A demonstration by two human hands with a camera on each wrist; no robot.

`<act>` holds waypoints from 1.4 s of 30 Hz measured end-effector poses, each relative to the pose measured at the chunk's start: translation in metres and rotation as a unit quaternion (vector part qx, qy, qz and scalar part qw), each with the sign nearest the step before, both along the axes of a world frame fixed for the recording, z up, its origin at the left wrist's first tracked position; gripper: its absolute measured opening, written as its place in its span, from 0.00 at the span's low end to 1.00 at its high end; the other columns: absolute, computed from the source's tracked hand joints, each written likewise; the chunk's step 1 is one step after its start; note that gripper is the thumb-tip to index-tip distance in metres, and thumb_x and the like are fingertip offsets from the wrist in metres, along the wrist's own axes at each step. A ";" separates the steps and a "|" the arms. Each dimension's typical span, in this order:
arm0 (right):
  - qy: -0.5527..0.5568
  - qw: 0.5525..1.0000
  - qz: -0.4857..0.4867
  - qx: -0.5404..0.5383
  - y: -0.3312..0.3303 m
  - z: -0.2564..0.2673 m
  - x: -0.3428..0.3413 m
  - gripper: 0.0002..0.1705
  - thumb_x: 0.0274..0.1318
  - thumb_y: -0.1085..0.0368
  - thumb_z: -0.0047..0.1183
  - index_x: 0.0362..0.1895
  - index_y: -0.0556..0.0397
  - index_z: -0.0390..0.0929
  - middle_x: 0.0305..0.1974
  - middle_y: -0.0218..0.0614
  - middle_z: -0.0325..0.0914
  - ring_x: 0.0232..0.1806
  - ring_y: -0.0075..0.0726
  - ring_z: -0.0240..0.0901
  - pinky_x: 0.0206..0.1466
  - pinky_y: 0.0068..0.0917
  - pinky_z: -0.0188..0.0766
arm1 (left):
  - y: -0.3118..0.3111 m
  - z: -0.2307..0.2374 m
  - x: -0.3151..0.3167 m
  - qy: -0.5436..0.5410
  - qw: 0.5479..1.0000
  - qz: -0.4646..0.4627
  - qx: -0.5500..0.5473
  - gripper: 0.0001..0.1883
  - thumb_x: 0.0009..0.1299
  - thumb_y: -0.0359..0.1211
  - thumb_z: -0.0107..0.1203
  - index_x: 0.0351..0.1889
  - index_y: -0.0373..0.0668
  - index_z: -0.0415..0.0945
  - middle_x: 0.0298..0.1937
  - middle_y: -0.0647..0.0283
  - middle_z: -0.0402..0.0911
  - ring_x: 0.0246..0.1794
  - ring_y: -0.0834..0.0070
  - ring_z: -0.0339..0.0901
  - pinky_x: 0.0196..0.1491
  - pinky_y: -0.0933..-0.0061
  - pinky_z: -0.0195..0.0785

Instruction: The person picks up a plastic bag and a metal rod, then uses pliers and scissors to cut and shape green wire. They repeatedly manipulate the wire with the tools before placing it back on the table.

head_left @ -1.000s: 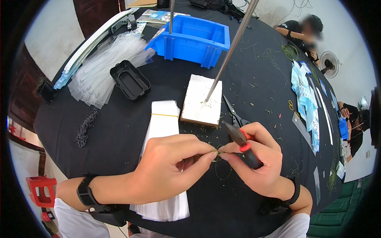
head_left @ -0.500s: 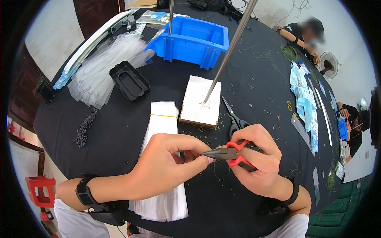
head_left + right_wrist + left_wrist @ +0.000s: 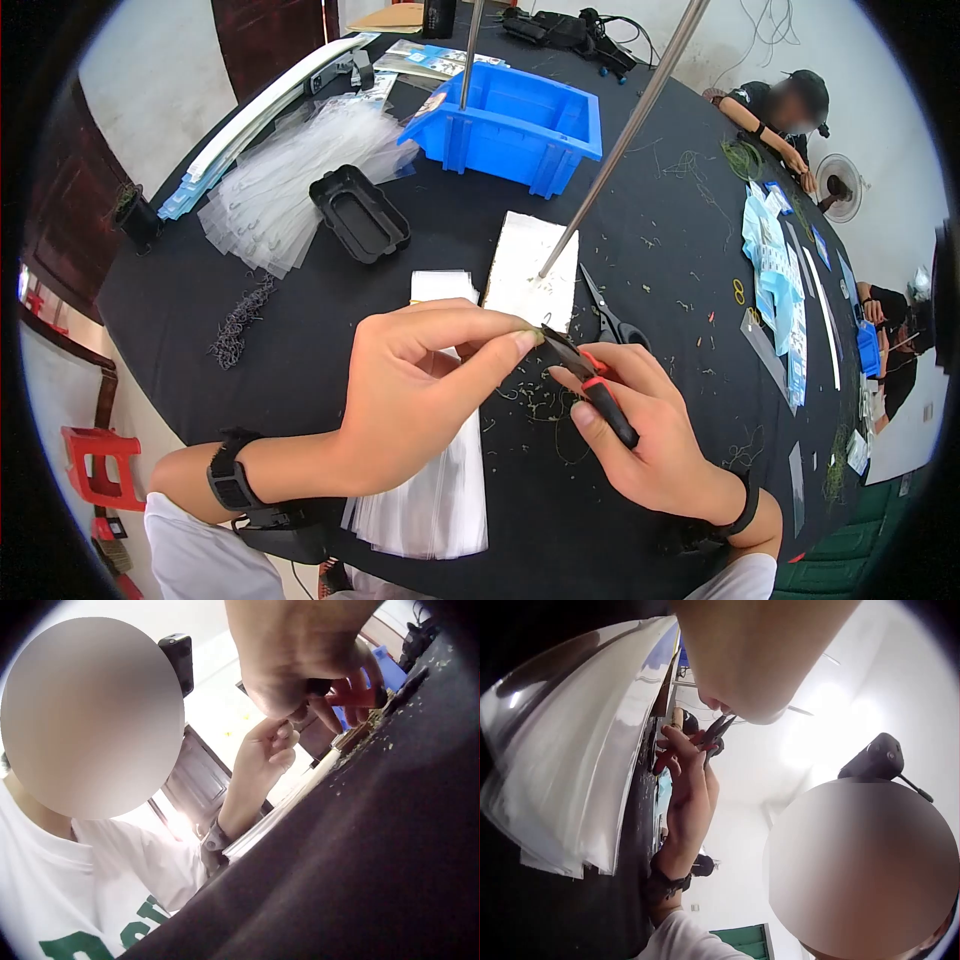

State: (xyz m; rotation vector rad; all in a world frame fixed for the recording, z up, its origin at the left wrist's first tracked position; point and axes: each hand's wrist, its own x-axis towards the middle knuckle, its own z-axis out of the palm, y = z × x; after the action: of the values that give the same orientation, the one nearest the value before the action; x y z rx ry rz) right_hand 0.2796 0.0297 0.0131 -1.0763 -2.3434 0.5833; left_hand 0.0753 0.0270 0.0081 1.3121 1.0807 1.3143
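Note:
In the head view my left hand (image 3: 425, 390) pinches a fine green line between thumb and forefinger, with a small curved hook (image 3: 547, 319) showing just past the fingertips. My right hand (image 3: 655, 430) grips pliers with red-and-black handles (image 3: 612, 412), and their dark pointed tips meet the left fingertips. A thin loop of line (image 3: 565, 455) hangs below the pliers against the black cloth. In the left wrist view the pliers (image 3: 715, 736) point up at the pinching fingers. Beneath the left forearm lies a stack of clear plastic sleeves (image 3: 430, 515).
A foam block (image 3: 515, 265) with a metal rod (image 3: 625, 140) stands ahead, scissors (image 3: 612, 318) beside it. Farther back are a blue bin (image 3: 520, 150), a black tray (image 3: 355, 215) and spread clear strips (image 3: 300, 175). Dark hooks (image 3: 240, 325) are piled left. Line clippings (image 3: 685, 305) litter the cloth.
The pliers have turned in my right hand, from lying back over it, to pointing left, to slanting up-left at the left fingertips. The right fingers have let go of the line. The head view has shifted slightly.

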 end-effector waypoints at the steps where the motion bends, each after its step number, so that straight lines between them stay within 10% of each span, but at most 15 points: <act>1: 0.001 1.000 -0.002 0.000 0.000 0.000 0.000 0.12 0.53 0.64 0.53 0.36 0.62 0.76 0.44 0.44 0.71 0.42 0.43 0.68 0.43 0.35 0.64 | -0.001 0.001 0.001 0.011 1.000 0.003 0.001 0.06 0.62 0.25 0.57 0.35 0.32 0.81 0.26 0.61 0.77 0.15 0.86 0.66 0.16 0.87 0.54; 10: 0.005 1.000 0.001 0.030 0.000 0.000 -0.001 0.09 0.49 0.67 0.57 0.31 0.61 0.78 0.29 0.39 0.73 0.27 0.40 0.70 0.29 0.29 0.66 | -0.001 -0.002 -0.001 0.122 0.991 -0.008 0.056 0.04 0.61 0.24 0.57 0.32 0.34 0.80 0.28 0.65 0.77 0.26 0.87 0.68 0.27 0.84 0.58; 16: 0.051 0.984 0.013 -0.171 -0.003 0.012 0.002 0.07 0.52 0.68 0.54 0.28 0.60 0.78 0.23 0.39 0.71 0.21 0.38 0.69 0.24 0.28 0.64 | -0.002 -0.003 -0.001 0.136 0.989 -0.024 0.053 0.03 0.63 0.24 0.55 0.32 0.33 0.77 0.28 0.67 0.75 0.25 0.89 0.67 0.27 0.86 0.58; 31: 0.031 0.997 -0.007 -0.069 -0.008 -0.001 -0.006 0.08 0.51 0.68 0.55 0.28 0.62 0.77 0.25 0.41 0.72 0.22 0.41 0.70 0.25 0.32 0.65 | -0.001 -0.009 0.000 0.144 0.987 -0.019 0.064 0.02 0.63 0.23 0.55 0.32 0.33 0.75 0.27 0.69 0.74 0.24 0.91 0.64 0.25 0.87 0.54; 42: 0.106 0.952 0.029 -0.285 -0.002 0.004 0.001 0.14 0.61 0.66 0.43 0.27 0.60 0.76 0.29 0.36 0.74 0.30 0.31 0.72 0.36 0.25 0.65 | -0.002 -0.009 0.001 0.132 0.987 -0.022 0.094 0.01 0.63 0.22 0.55 0.32 0.33 0.76 0.27 0.68 0.74 0.24 0.91 0.65 0.25 0.87 0.54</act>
State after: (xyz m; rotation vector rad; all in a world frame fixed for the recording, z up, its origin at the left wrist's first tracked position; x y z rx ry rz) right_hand 0.2802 0.0274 0.0172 -1.1078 -2.0670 1.3867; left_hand 0.0759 0.0253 -0.0013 1.6790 1.1186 1.2566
